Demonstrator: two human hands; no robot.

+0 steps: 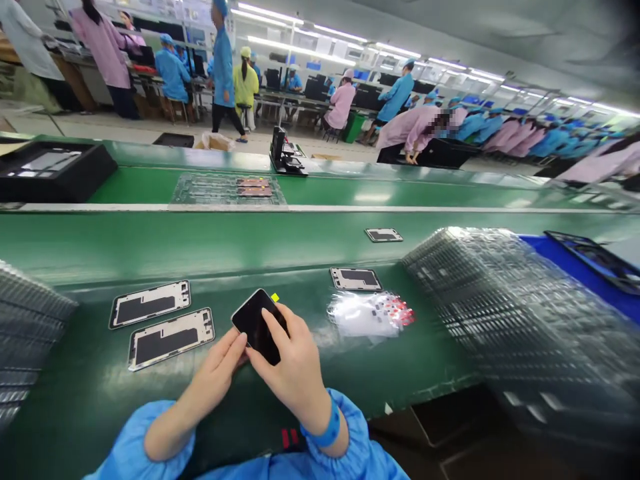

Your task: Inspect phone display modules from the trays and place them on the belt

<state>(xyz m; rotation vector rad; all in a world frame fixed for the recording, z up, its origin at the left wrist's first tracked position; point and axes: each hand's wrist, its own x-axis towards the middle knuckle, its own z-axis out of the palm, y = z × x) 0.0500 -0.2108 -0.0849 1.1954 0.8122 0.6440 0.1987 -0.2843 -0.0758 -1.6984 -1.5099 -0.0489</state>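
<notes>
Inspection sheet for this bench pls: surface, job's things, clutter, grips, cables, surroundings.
Surface: green bench, some glare.
Job's things: dark panel, yellow tab at its far edge; four pale-and-dark housings, two left of the panel, one right, one farther back.
Clutter: clear plastic pieces with red ends; clear tray stacks on both sides.
Grips: left grip holds the panel's near-left edge; right grip has a fingertip on its face.
Cables: nothing seen on the bench.
Surroundings: people beyond, some seated, some standing.
</notes>
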